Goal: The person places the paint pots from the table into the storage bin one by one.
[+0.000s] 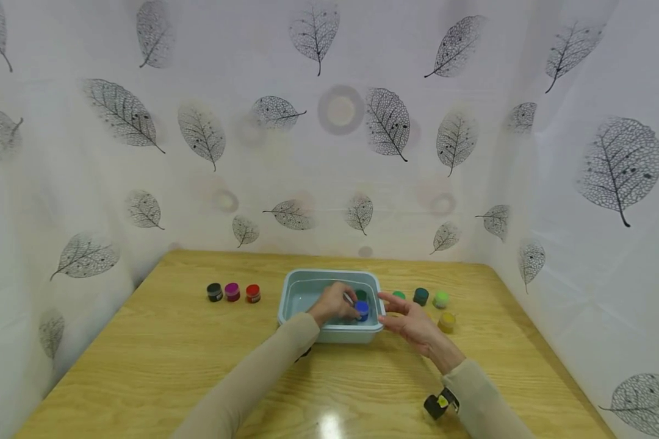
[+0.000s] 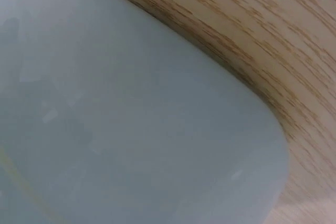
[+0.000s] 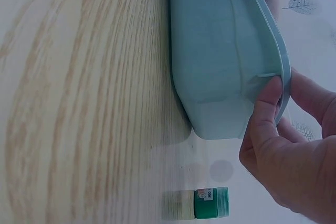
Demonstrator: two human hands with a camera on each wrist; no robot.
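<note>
A light blue plastic basin (image 1: 302, 330) stands on the table; its outer wall (image 2: 157, 108) fills most of the left wrist view. Reaching inside it, my left hand (image 1: 335, 303) pinches a small blue paint jar (image 1: 362, 310) near the right end. A dark green paint jar (image 1: 360, 295) sits just behind the blue one. At the basin's right end, my right hand (image 1: 414, 326) grips the rim (image 3: 286, 72), with fingers curled on the outside in the right wrist view. My left hand does not show in the left wrist view.
Black (image 1: 215, 292), magenta (image 1: 232, 291) and red (image 1: 253, 293) jars stand left of the basin. To its right are green (image 3: 207, 203), dark teal (image 1: 420, 296), light green (image 1: 441, 299) and yellow (image 1: 447, 322) jars. A leaf-patterned curtain (image 1: 329, 171) surrounds the wooden table (image 1: 159, 360).
</note>
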